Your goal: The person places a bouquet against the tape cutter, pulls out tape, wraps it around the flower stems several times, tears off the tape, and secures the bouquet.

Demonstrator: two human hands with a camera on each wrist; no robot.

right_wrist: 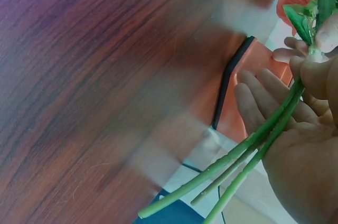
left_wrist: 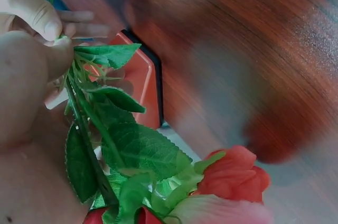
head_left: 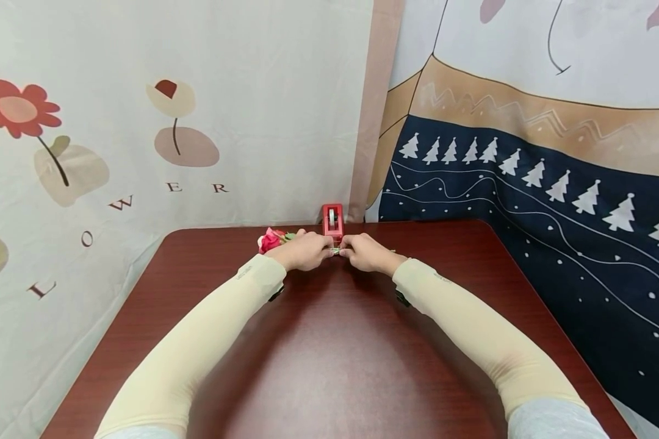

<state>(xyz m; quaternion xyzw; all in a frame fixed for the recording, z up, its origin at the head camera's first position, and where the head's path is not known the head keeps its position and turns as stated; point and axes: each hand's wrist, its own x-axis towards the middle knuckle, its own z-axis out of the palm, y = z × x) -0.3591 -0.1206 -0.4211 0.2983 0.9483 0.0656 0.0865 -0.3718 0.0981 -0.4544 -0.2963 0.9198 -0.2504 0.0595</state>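
Observation:
A small bunch of red and pink roses (head_left: 269, 241) lies across both hands, blooms to the left. My left hand (head_left: 309, 251) pinches the stems just below the leaves (left_wrist: 142, 147). Close beside it, my right hand (head_left: 365, 252) pinches the same stems between thumb and fingers. Several bare green stems (right_wrist: 253, 142) run out past the right palm in the right wrist view. A whitish, clear patch shows on the stems between the two thumbs; whether it is tape I cannot tell. Directly behind the hands stands a red tape dispenser (head_left: 333, 231).
The dark red-brown wooden table (head_left: 329, 360) has rounded far corners. Behind its far edge hangs a pale curtain (head_left: 274, 122) with flower prints. At the right hangs a dark blue cloth (head_left: 472, 195) printed with white trees.

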